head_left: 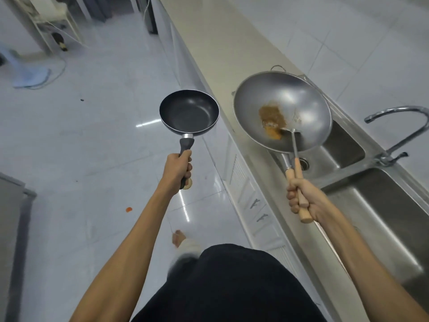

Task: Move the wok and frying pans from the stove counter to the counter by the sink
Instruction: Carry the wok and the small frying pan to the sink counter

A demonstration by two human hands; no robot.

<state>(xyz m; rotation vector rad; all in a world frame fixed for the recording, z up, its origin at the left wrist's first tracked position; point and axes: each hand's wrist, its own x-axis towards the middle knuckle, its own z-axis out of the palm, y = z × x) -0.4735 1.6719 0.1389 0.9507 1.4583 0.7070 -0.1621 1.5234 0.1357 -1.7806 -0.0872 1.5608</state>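
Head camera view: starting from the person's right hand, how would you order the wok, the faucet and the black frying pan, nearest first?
1. Wok: its wooden handle is in the right hand, bowl above the near sink basin and counter edge.
2. Faucet: to the right, behind the sink.
3. Black frying pan: far left over the floor, held by the left hand.

Faucet and pan are fairly close to call.

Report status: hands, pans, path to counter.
Left hand gripping frying pan. Right hand gripping wok and spatula handles. Wok over sink edge. Counter ahead.
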